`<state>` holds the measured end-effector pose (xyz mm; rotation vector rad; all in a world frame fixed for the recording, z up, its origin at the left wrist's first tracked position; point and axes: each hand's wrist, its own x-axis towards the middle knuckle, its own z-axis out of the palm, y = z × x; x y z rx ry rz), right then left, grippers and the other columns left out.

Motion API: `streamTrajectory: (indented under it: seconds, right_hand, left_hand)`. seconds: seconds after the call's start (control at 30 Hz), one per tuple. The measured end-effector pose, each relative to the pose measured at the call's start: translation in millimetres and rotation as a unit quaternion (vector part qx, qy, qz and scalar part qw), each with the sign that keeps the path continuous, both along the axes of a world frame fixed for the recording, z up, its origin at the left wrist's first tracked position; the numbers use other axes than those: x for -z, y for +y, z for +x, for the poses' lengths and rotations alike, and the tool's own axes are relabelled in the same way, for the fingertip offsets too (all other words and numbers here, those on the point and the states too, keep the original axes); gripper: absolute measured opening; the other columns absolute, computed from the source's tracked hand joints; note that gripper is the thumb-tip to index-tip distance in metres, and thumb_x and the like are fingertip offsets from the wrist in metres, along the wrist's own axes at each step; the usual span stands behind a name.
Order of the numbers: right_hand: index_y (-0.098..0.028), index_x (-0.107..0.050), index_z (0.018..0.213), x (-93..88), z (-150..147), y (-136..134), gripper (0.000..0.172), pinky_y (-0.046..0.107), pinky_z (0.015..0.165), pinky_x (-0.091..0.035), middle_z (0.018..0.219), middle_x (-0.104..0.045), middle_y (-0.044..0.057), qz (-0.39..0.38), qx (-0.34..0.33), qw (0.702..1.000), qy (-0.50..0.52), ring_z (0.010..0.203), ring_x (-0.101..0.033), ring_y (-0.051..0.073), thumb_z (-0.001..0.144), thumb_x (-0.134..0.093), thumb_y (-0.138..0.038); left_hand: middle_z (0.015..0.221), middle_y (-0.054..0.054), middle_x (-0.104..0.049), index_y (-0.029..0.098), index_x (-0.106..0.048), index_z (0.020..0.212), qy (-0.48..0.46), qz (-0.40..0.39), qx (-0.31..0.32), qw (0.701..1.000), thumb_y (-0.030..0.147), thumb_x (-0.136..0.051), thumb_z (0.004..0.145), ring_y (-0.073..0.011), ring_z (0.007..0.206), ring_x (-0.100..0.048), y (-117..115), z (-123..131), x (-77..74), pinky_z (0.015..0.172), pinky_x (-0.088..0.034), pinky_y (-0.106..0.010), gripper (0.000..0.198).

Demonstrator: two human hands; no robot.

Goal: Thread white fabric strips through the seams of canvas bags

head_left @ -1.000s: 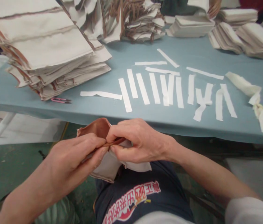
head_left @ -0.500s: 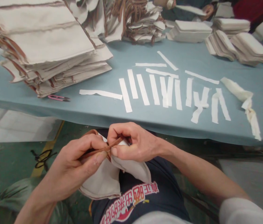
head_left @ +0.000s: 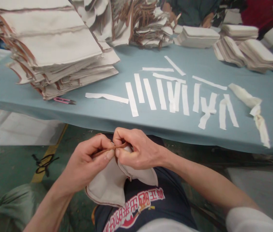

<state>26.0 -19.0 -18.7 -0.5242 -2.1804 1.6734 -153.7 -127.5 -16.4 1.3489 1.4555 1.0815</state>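
Over my lap, in front of the table edge, I hold a white fabric piece (head_left: 107,185) with brown-edged seams. My left hand (head_left: 88,161) pinches its brown edge between thumb and fingers. Right beside it, my right hand (head_left: 136,149) pinches the same brown edge, and the fingertips of both hands nearly meet. The white cloth hangs below in two flaps, partly hidden by the hands. Whether a small tool is between the fingers I cannot tell.
A blue-covered table (head_left: 102,112) lies ahead, bearing several white strips (head_left: 149,93), pink thread snips (head_left: 64,101) and a tall stack of white fabric pieces (head_left: 54,48) at left. Folded cloth stacks (head_left: 197,37) stand farther back. A co-worker's hand (head_left: 207,21) shows beyond them.
My hands have drawn slightly closer together on the brown edge, the left shifting a little right. Across the table, the co-worker's hands have moved and the light piece they held up is no longer visible.
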Motion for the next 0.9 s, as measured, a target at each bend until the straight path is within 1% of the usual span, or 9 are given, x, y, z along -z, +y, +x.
streamTrajectory:
  seconds: [0.07,0.13,0.27,0.4,0.47,0.63,0.77,0.83,0.9]
  right_hand:
    - [-0.025,-0.043,0.08,4.4,0,4,0.017,0.028,0.063,-0.029,0.069,-0.045,-0.009,0.007,-0.021,0.999,0.028,0.061,-0.035,0.011,0.08,-0.06,-0.028]
    - [-0.024,-0.05,0.082,9.1,0,9,0.021,0.027,0.064,-0.033,0.072,-0.05,-0.007,-0.005,-0.044,0.997,0.063,0.065,-0.042,0.012,0.085,-0.067,-0.034]
    - [-0.022,-0.056,0.083,13.8,2,18,0.035,0.026,0.065,-0.036,0.077,-0.057,-0.004,0.008,-0.072,0.994,0.085,0.07,-0.048,0.013,0.091,-0.076,-0.049]
    - [-0.022,-0.055,0.083,11.6,4,18,0.034,0.028,0.068,-0.037,0.079,-0.058,-0.003,0.065,-0.076,0.992,0.079,0.071,-0.051,0.014,0.097,-0.072,-0.048]
    - [-0.022,-0.055,0.083,10.3,5,17,0.032,0.028,0.07,-0.037,0.08,-0.059,-0.002,0.092,-0.071,0.99,0.079,0.072,-0.052,0.014,0.098,-0.071,-0.045]
    - [-0.023,-0.054,0.087,6.8,10,13,0.03,0.029,0.072,-0.039,0.085,-0.065,0.0,0.143,-0.076,0.983,0.083,0.075,-0.055,0.016,0.102,-0.068,-0.045]
    - [-0.022,-0.063,0.095,-6.8,23,23,0.018,0.031,0.078,-0.04,0.094,-0.073,0.003,0.219,-0.09,0.971,0.027,0.089,-0.061,0.02,0.092,-0.076,-0.034]
    - [-0.022,-0.067,0.093,-15.9,30,33,0.025,0.031,0.078,-0.039,0.092,-0.073,0.003,0.238,-0.091,0.967,-0.008,0.092,-0.061,0.021,0.088,-0.084,-0.04]
    - [-0.021,-0.069,0.089,-22.4,34,44,0.039,0.03,0.077,-0.037,0.088,-0.07,0.001,0.22,-0.098,0.97,-0.041,0.087,-0.061,0.02,0.084,-0.089,-0.055]
  left_hand:
    - [0.07,0.0,-0.065,0.02,-0.067,0.073,-0.06,-0.014,0.002,0.998,0.04,-0.079,0.09,-0.015,0.064,-0.059,0,-3,2.3,0.056,-0.049,-0.022,0.029]
    - [0.072,0.0,-0.067,0.02,-0.07,0.074,-0.064,-0.017,0.025,0.997,0.039,-0.08,0.091,-0.0148,0.066,-0.06,-2,-8,-1.9,0.058,-0.05,-0.022,0.026]
    - [0.081,0.0,-0.072,0.021,-0.077,0.082,0.039,-0.028,0.089,0.995,0.03,-0.075,0.093,-0.0129,0.067,-0.061,-5,-19,-20.2,0.059,-0.049,-0.019,0.014]
    - [0.082,0.001,-0.072,0.021,-0.075,0.085,0.082,-0.058,0.129,0.987,0.04,-0.074,0.091,-0.0143,0.068,-0.063,-7,-25,-32.8,0.059,-0.05,-0.019,0.02]
    - [0.078,0.002,-0.07,0.021,-0.074,0.086,0.094,-0.059,0.141,0.984,0.044,-0.069,0.094,-0.0141,0.065,-0.061,-5,-22,-36.5,0.057,-0.049,-0.019,0.025]
    - [0.064,0.004,-0.059,0.021,-0.064,0.071,0.172,-0.022,0.137,0.975,0.04,-0.058,0.104,-0.0114,0.056,-0.052,-1,-10,-39.3,0.052,-0.041,-0.019,0.038]
    - [0.058,0.006,-0.056,0.022,-0.059,0.068,0.248,0.021,0.151,0.957,0.031,-0.054,0.104,-0.0102,0.05,-0.05,-11,-7,-38.6,0.049,-0.036,-0.021,0.038]
    - [0.054,0.008,-0.052,0.023,-0.055,0.066,0.288,0.07,0.144,0.944,0.026,-0.056,0.102,-0.009,0.046,-0.046,-20,-7,-42.4,0.047,-0.032,-0.022,0.035]
    - [0.051,0.009,-0.049,0.025,-0.053,0.066,0.309,0.108,0.132,0.936,0.026,-0.059,0.1,-0.0086,0.042,-0.043,-30,-5,-48.4,0.047,-0.032,-0.022,0.034]
